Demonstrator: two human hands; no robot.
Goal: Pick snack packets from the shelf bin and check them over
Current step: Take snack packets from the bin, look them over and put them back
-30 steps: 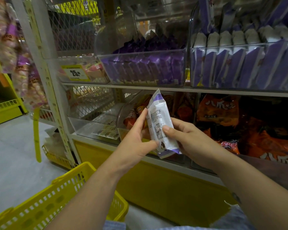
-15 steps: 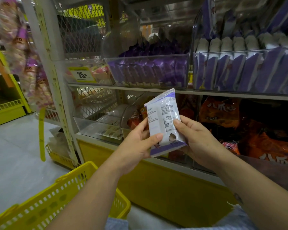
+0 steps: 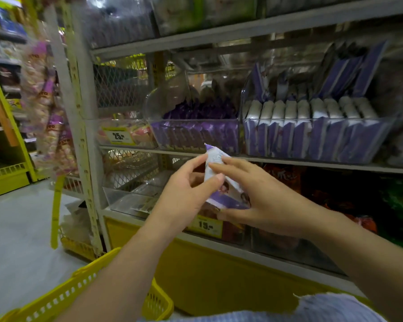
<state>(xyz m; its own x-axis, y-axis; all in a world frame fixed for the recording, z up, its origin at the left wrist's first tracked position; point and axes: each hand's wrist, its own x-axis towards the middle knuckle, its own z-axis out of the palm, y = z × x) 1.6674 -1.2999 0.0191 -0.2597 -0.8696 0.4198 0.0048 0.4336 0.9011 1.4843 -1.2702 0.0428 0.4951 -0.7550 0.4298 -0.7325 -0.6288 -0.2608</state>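
Snack packet [image 3: 221, 180] has been turned edge-on & tilted, near shelf [image 3: 312, 161] front edge; pinched by left hand [image 3: 186, 194], clasped by right hand [image 3: 265, 198]. Check judged ongoing, other side next.

Finding: the white-and-purple foil snack packet [image 3: 223, 189] no longer shows me its printed back flat. It has been turned and now stands tilted and narrow, its purple lower end toward me. My right hand [image 3: 265, 196] has moved from behind the packet to over it, and its fingers [image 3: 233, 168] now lie across the upper part. My left hand [image 3: 184, 194] has shifted, with its thumb now pressing the packet's middle. Both hands sit higher against the shelving.
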